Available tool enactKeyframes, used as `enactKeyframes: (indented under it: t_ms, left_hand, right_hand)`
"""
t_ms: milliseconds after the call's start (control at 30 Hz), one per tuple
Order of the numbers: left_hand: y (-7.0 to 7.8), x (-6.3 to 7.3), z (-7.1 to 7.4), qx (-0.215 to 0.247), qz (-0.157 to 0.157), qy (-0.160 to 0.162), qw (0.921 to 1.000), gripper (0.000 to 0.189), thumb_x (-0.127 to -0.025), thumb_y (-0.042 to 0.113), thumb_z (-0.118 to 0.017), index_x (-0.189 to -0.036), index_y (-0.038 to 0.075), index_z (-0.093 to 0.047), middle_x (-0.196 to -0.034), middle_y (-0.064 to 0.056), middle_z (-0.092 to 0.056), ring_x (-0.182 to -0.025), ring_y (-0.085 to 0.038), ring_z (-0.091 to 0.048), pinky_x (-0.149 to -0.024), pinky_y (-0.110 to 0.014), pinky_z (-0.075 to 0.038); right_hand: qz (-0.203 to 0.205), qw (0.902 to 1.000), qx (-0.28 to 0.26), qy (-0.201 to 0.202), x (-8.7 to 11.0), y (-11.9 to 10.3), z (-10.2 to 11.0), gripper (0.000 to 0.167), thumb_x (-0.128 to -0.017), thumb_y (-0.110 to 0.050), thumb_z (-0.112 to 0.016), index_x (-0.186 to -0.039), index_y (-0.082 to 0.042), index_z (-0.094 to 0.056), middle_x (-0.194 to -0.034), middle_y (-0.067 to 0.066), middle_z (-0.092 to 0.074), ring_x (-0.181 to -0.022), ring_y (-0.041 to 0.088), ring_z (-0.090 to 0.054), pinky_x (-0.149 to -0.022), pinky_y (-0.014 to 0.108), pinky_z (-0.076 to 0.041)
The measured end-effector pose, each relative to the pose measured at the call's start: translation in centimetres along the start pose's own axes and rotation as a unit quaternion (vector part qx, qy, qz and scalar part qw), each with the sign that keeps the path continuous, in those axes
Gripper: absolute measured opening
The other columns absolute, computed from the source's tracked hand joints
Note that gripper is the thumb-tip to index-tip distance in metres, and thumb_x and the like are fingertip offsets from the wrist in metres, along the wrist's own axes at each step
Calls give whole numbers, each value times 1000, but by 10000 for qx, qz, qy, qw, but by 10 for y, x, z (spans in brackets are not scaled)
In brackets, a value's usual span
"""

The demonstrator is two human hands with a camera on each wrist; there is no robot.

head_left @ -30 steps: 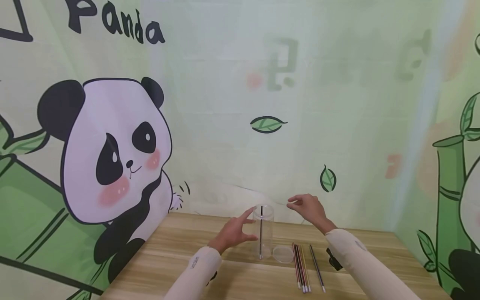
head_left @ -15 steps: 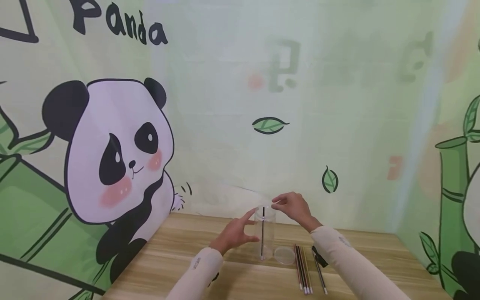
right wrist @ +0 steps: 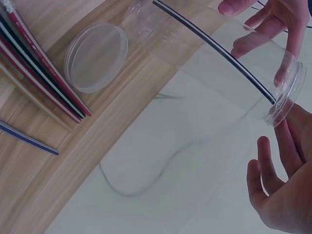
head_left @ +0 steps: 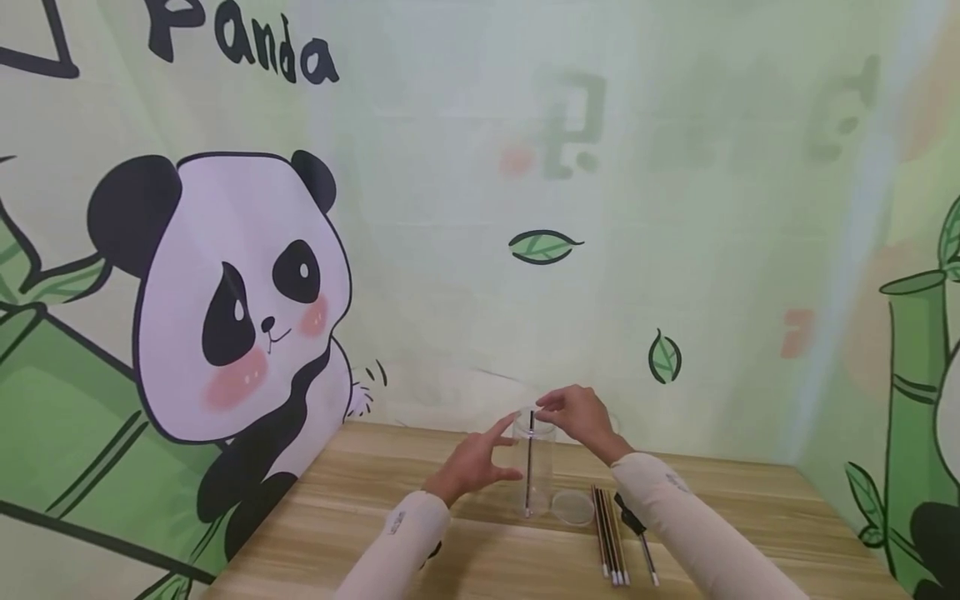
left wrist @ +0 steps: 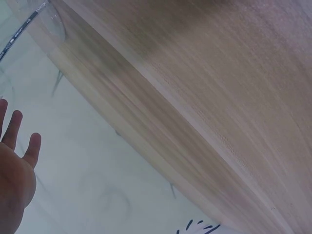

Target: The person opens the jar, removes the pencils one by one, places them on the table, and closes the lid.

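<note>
A clear plastic jar (head_left: 545, 467) stands upright on the table, its mouth uncovered. One dark striped pencil (head_left: 529, 471) is inside it, its top end close to the rim. My left hand (head_left: 472, 463) holds the jar from the left, index finger up at the rim and thumb lower on the wall. At the mouth, the fingertips of my right hand (head_left: 579, 417) reach the rim right beside the pencil's top; whether they pinch it, I cannot tell. The right wrist view shows both hands about the jar (right wrist: 219, 73), the right hand's outer fingers loosely bent.
A round clear lid (head_left: 573, 507) lies right of the jar. Beside it is a bundle of several pencils (head_left: 611, 542), with a single blue pencil (right wrist: 29, 139) apart from them. The wooden table (head_left: 337, 517) ends at a printed panda backdrop (head_left: 450, 250).
My right hand has come left from beyond the jar to its rim, by the pencil's top. My left hand stays on the jar; the pencil inside keeps its place.
</note>
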State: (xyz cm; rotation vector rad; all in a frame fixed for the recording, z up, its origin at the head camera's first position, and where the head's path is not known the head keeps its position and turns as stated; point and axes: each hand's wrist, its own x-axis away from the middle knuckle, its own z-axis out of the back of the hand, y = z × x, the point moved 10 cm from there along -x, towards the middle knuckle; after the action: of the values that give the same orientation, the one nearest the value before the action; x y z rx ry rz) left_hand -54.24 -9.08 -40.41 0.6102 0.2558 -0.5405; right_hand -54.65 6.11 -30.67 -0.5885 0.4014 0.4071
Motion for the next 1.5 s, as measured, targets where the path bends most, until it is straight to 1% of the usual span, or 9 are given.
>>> enactKeyframes:
  t_ms: [200, 267, 467, 667, 833, 967, 1133, 1333, 1500]
  left_hand:
    - [3, -1, -2, 8, -11, -10, 10000, 103, -84, 35, -89, -165, 36, -25, -135, -1, -69, -134, -33, -58, -111, -59, -44]
    - [3, -2, -3, -5, -35, -8, 10000, 102, -84, 35, -89, -164, 36, -26, -135, -2, -70, -133, -33, -59, -111, -58, -44]
    - [2, -3, -4, 70, 34, -24, 10000, 102, -84, 35, -88, -164, 38, -25, -135, -1, -70, -134, -32, -59, -113, -57, -43]
    - [4, -2, -3, 59, -111, 31, 9999, 102, -83, 33, -89, -164, 33, -27, -133, -3, -71, -132, -33, -60, -111, -56, -44]
    - [5, -2, -2, 28, -171, 52, 9998, 101, -84, 34, -88, -164, 27, -28, -133, -4, -71, -132, -33, -61, -111, -56, -45]
    - [6, -1, -2, 56, -123, 26, 9999, 100, -84, 34, -88, -165, 28, -28, -134, -4, -70, -132, -33, -60, -111, -58, -45]
    - [6, 1, -1, 58, -102, -2, 9999, 101, -84, 33, -88, -165, 32, -26, -135, -3, -70, -132, -33, -60, -111, -57, -44]
    - [4, 1, 1, -36, -85, -1, 10000, 101, -85, 35, -87, -165, 33, -25, -136, -2, -69, -133, -32, -59, -113, -57, -43]
    - [0, 1, 0, -71, -78, -10, 9999, 101, -85, 36, -87, -165, 32, -25, -136, -1, -69, -132, -33, -61, -112, -57, -43]
  right_hand:
    - [100, 9998, 155, 6, 1, -2, -3, 17, -90, -20, -83, -104, -10, -83, -92, 5, -80, -85, 23, -76, -66, 35, -58]
    - [125, 9997, 230, 3, 2, -4, -3, 17, -90, -19, -83, -103, -10, -83, -92, 5, -80, -85, 23, -76, -64, 34, -57]
    - [215, 9993, 304, -29, 3, -7, -5, 13, -89, -18, -83, -100, -11, -83, -91, 5, -80, -86, 24, -76, -61, 33, -55]
    - [291, 9996, 39, -2, 4, -8, -7, 7, -89, -14, -82, -93, -11, -79, -91, 8, -80, -88, 26, -77, -61, 33, -55]
    - [167, 9996, -209, -88, 4, -4, -10, 7, -90, -11, -81, -92, -10, -74, -93, 13, -80, -89, 28, -78, -60, 31, -53]
    - [144, 9995, -257, -95, 4, -4, -10, 8, -91, -10, -80, -93, -9, -72, -94, 13, -80, -89, 28, -78, -62, 33, -54]
    - [362, 9990, -261, -72, 7, -10, -10, 8, -91, -9, -80, -96, -8, -73, -94, 14, -80, -90, 30, -78, -67, 39, -58]
    - [706, 9968, -325, 177, 6, -17, -2, 8, -92, -8, -79, -97, -6, -73, -95, 14, -80, -90, 31, -78, -69, 43, -59]
    - [759, 9962, -286, 327, 2, -18, 6, 8, -93, -10, -78, -99, -7, -74, -94, 13, -80, -91, 30, -78, -73, 45, -60]
